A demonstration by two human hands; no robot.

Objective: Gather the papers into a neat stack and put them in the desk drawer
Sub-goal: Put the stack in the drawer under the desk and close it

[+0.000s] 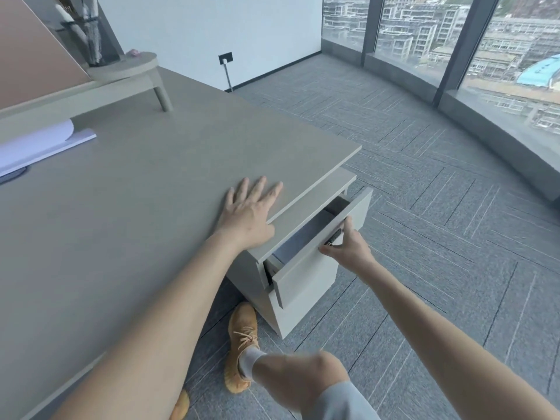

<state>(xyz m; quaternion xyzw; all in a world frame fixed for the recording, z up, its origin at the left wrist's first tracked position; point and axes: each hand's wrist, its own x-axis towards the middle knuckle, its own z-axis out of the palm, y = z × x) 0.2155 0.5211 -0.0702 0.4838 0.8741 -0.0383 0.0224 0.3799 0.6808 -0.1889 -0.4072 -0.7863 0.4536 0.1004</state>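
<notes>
White papers (36, 144) lie at the far left of the grey desk (127, 207), one sheet curling up. The top drawer (315, 262) of the pedestal under the desk's right end stands partly pulled out, with its dark inside showing. My right hand (348, 247) grips the top edge of the drawer front by its dark handle. Flat on the desk top near the edge above the drawer rests my left hand (251, 213), fingers spread, holding nothing.
A raised shelf (121, 71) at the desk's back carries a black mesh pen holder (88, 37). My leg and orange shoe (242, 338) are on the grey carpet beside the pedestal. Large windows curve along the right side.
</notes>
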